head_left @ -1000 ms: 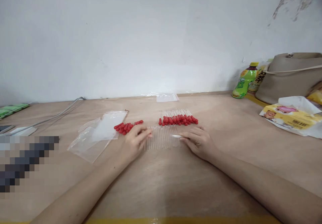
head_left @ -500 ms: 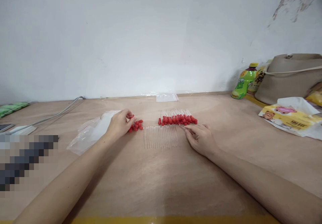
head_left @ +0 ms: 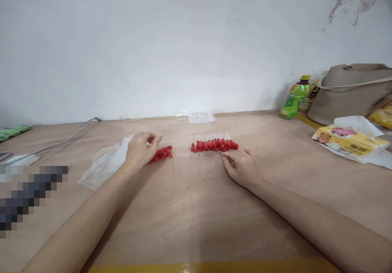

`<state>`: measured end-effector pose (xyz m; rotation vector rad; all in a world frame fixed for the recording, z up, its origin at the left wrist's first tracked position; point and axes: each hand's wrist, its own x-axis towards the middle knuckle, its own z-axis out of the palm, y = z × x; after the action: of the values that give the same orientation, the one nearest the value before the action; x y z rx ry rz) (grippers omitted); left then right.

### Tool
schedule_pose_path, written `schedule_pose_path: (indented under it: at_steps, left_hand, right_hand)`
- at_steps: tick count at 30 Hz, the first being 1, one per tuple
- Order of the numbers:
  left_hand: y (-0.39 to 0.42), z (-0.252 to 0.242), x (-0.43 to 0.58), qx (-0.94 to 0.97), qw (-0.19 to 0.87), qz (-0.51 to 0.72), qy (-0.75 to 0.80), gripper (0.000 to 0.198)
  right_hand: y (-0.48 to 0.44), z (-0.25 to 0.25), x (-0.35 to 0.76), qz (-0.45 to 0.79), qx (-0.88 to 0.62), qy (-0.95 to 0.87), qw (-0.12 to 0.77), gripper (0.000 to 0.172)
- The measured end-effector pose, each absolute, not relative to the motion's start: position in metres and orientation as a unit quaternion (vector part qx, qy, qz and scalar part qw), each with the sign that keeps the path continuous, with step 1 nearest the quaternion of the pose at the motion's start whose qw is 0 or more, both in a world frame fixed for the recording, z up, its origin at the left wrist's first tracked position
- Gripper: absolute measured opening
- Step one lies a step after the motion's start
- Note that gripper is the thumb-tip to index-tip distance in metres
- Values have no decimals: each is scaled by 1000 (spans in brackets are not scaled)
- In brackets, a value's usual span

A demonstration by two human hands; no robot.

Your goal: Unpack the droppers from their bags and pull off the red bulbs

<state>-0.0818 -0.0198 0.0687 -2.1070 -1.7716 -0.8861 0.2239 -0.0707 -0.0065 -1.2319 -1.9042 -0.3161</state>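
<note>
My left hand [head_left: 143, 148] hovers over a small pile of red beads [head_left: 162, 153], thumb and fingertips pinched together. Whatever is between those fingertips, if anything, is too small to make out. To its right lies a clear plastic comb [head_left: 195, 167], teeth toward me. My right hand [head_left: 243, 166] rests on the table by the comb's right end, closed round slim metal tweezers [head_left: 226, 156], mostly hidden by the fingers. Just beyond the comb is a dense row of red bead-like tips [head_left: 214, 145], with thin pale stems [head_left: 212, 135] fanning out behind.
Left of the pile lies a clear plastic bag [head_left: 104, 162]; a small zip bag [head_left: 202, 118] lies by the wall. A grey cable [head_left: 73, 132] crosses the left side. At right stand a green bottle [head_left: 295, 97], a beige bag [head_left: 349, 95] and a tissue pack [head_left: 349, 140].
My left hand has lifted slightly and drawn back left from the red beads, uncovering more of the pile. My right hand stays by the comb. The whole view has shifted a little.
</note>
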Motion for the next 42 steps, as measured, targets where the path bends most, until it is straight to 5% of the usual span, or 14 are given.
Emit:
schedule_pose_path:
  at_steps: [9, 25, 34, 38, 42]
  left_hand:
    - [-23, 65, -54, -786, 147, -248, -546, 24]
    - [11, 58, 6, -807, -33, -65, -586, 29]
    - [-16, 67, 0, -756, 36, -161, -634, 29]
    - [-48, 58, -15, -810, 148, -250, -510, 17]
    - [-76, 40, -20, -848, 170, -309, -395, 12]
  right_hand:
    - [-72, -5, 218, -136, -454, -795, 379, 18]
    - [-78, 5, 216, -86, -425, -847, 308, 45]
    - [-76, 2, 217, -67, -448, -820, 350, 45]
    - [-73, -1, 218, -102, -437, -772, 451, 55]
    - [-75, 2, 219, -158, -390, -791, 445, 62]
